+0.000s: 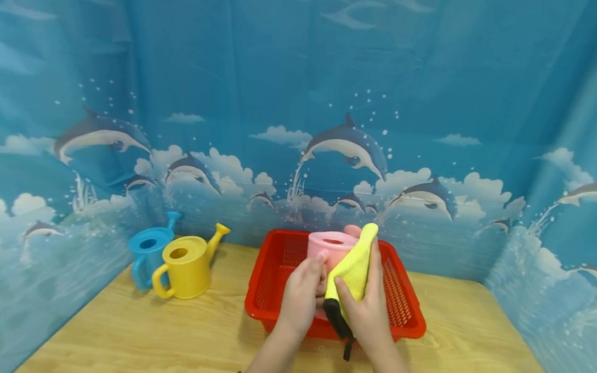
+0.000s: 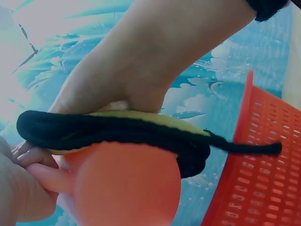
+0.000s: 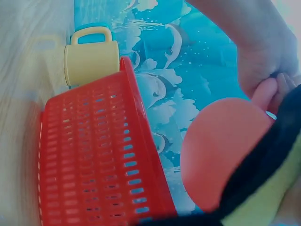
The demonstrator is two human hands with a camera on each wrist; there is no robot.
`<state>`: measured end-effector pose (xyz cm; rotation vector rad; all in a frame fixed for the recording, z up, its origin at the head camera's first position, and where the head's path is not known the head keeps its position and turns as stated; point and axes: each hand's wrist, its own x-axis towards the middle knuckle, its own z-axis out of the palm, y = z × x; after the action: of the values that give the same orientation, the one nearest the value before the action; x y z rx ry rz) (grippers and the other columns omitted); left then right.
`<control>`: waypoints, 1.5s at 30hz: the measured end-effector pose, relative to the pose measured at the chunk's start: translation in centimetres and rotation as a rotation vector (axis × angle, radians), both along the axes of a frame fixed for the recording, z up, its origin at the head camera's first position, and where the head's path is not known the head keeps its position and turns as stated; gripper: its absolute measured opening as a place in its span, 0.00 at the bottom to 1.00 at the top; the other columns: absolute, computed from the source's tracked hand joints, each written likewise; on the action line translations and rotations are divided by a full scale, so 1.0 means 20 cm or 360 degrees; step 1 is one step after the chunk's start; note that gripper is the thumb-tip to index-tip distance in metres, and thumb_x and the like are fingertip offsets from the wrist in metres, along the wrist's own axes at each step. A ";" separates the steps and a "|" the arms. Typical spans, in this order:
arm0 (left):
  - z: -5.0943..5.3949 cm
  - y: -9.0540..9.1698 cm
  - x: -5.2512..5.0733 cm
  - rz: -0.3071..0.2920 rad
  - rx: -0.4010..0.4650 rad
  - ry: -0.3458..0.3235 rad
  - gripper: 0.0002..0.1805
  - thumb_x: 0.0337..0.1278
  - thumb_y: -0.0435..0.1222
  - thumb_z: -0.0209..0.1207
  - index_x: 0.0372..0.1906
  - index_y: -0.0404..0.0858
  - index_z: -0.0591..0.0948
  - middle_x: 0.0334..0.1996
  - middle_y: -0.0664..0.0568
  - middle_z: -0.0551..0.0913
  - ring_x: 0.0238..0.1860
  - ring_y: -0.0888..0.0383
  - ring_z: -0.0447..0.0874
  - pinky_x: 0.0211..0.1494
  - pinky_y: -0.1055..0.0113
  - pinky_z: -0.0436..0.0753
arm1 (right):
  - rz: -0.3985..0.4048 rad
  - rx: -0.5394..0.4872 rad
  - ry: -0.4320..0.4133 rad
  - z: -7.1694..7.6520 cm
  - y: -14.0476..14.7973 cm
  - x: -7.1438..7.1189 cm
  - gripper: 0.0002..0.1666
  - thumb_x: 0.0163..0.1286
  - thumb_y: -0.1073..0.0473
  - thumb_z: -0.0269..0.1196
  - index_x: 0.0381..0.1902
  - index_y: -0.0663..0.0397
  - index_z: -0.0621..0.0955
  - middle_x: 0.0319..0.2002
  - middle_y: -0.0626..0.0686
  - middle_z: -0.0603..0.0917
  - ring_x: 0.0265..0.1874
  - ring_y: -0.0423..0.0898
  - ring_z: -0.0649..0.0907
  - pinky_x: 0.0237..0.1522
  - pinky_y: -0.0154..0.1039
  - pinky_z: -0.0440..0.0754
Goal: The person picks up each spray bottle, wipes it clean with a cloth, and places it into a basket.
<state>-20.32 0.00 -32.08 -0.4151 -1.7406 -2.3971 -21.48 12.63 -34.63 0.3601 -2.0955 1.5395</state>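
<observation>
Above the red basket, the left hand (image 1: pixel 299 296) grips the handle of a pink watering can (image 1: pixel 328 243); its round base (image 2: pixel 129 186) faces the left wrist camera. The right hand (image 1: pixel 368 304) holds a yellow cloth (image 1: pixel 353 271) with a black edge and a short black strap against the can's right side. In the right wrist view the cloth's black edge (image 3: pixel 263 160) lies across the can's base (image 3: pixel 221 146). Part of the can and its spout are hidden behind the cloth and the right hand.
A red perforated basket (image 1: pixel 257 295) stands on the wooden table (image 1: pixel 199 342) below the hands. To its left are a yellow watering can (image 1: pixel 189 270) and a blue one (image 1: pixel 150 247), side by side. A blue dolphin-print curtain (image 1: pixel 283 70) hangs behind and at both sides.
</observation>
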 end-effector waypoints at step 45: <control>-0.01 -0.23 -0.11 -0.0080 0.0322 -0.0026 0.23 0.76 0.49 0.38 0.23 0.42 0.58 0.12 0.57 0.54 0.09 0.65 0.51 0.16 0.73 0.53 | 0.0320 0.0923 0.0986 -0.13 -0.04 -0.06 0.35 0.53 0.68 0.62 0.61 0.44 0.76 0.73 0.53 0.63 0.74 0.66 0.51 0.75 0.39 0.45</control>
<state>-22.50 -4.65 -32.25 -0.4167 -1.4905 -2.5863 -22.68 11.75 -37.19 1.1213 -1.9732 0.7243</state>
